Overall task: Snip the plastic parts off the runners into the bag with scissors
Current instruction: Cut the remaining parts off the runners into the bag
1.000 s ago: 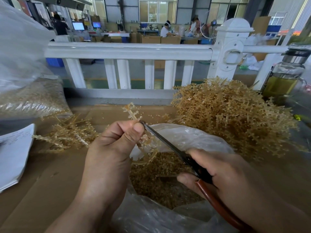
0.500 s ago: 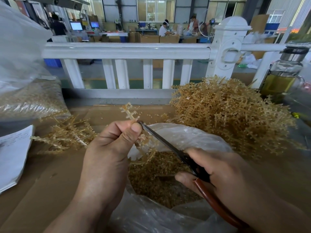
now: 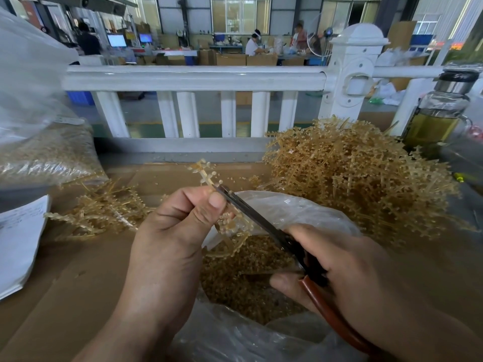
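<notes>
My left hand [image 3: 172, 239] pinches a tan plastic runner [image 3: 205, 171] between thumb and fingers, its tip sticking up above the thumb. My right hand [image 3: 347, 278] grips scissors [image 3: 251, 210] with reddish-brown handles; the dark blades reach up to the runner beside my left thumb. Both hands hover over an open clear plastic bag [image 3: 295, 212] holding a heap of small tan cut parts [image 3: 243, 278]. More of the runner hangs below my thumb into the bag mouth.
A big pile of uncut runners [image 3: 360, 178] lies at the right, a smaller pile of runners [image 3: 104, 212] at the left on the cardboard surface [image 3: 65, 278]. A filled bag [image 3: 44, 152], papers [image 3: 18, 241], a glass bottle [image 3: 439, 113] and a white railing [image 3: 193, 77] surround them.
Almost nothing differs. The scissor blades stay against the runner by my left thumb, and both hands keep their places over the bag.
</notes>
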